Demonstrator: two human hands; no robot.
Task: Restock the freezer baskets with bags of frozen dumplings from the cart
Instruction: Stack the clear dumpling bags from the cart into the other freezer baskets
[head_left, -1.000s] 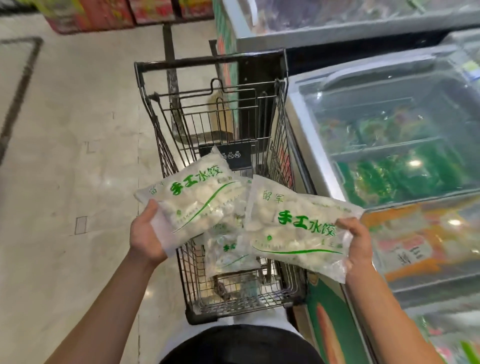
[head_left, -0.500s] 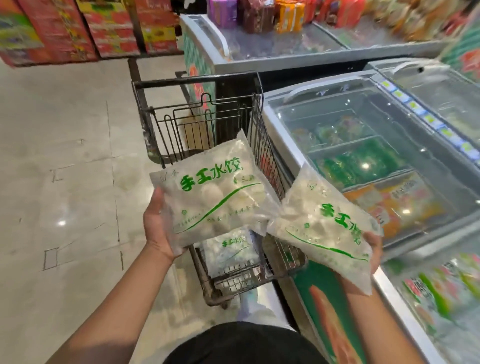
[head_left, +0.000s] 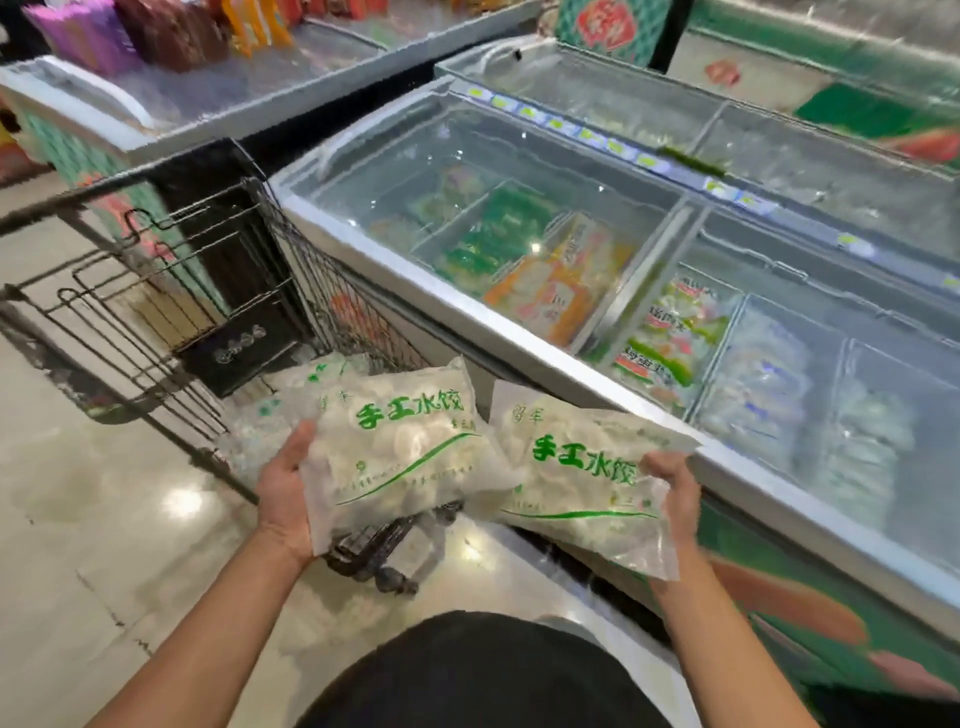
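The left hand (head_left: 283, 488) grips one clear plastic bag of white frozen dumplings with green lettering (head_left: 400, 447) by its left edge, fingers tucked underneath, above the near corner of the black wire shopping cart (head_left: 171, 291), where more such bags (head_left: 306, 376) lie. The right hand (head_left: 672, 486) pinches the right edge of a second matching dumpling bag (head_left: 576, 478), held beside the white front rim of the glass-topped chest freezer (head_left: 467, 322). Both bags are outside the freezer, and the sliding glass lid (head_left: 519, 171) appears closed over the baskets. The likely trouble: with both hands full, neither is free to slide the lid, and an edge grip on a slick, heavy bag could slip, dropping it to the tiled floor (head_left: 104, 493)
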